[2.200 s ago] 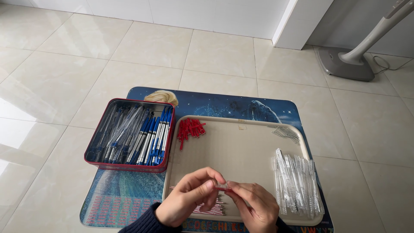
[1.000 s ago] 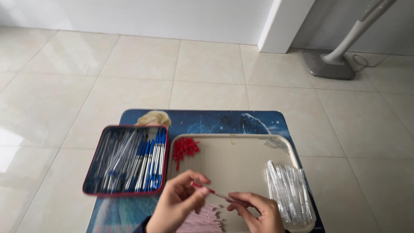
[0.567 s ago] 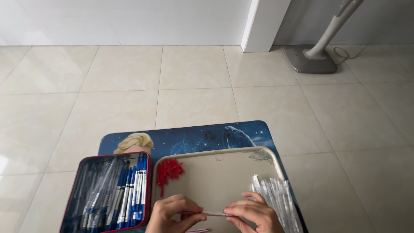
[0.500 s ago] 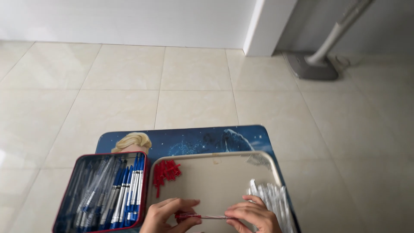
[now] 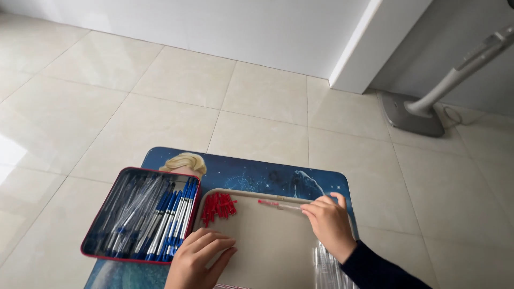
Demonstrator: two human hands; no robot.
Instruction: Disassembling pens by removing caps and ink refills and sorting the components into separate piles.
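Right hand (image 5: 330, 225) enters from the lower right of the frame, dark sleeve (image 5: 377, 267) at the wrist; fingers drawn close together, tips pinched on one end of a thin clear pen tube with a red end (image 5: 279, 204); the tube lies level along the upper rim of the beige tray (image 5: 267, 251), in the lower centre of the frame. Left hand (image 5: 199, 258) rests palm down on the tray's lower left part; fingers slack and slightly spread, holding nothing; its wrist is cut off by the bottom edge. A heap of small red caps (image 5: 218, 206) lies in the tray's upper left corner, near the left fingertips but apart from them. A red-rimmed tin of blue and clear pens (image 5: 143, 217) stands just left of the tray. Clear tubes (image 5: 326, 267) at the lower right are partly hidden by the sleeve and cut off; their number cannot be made out. All rests on a blue printed table (image 5: 257, 174).
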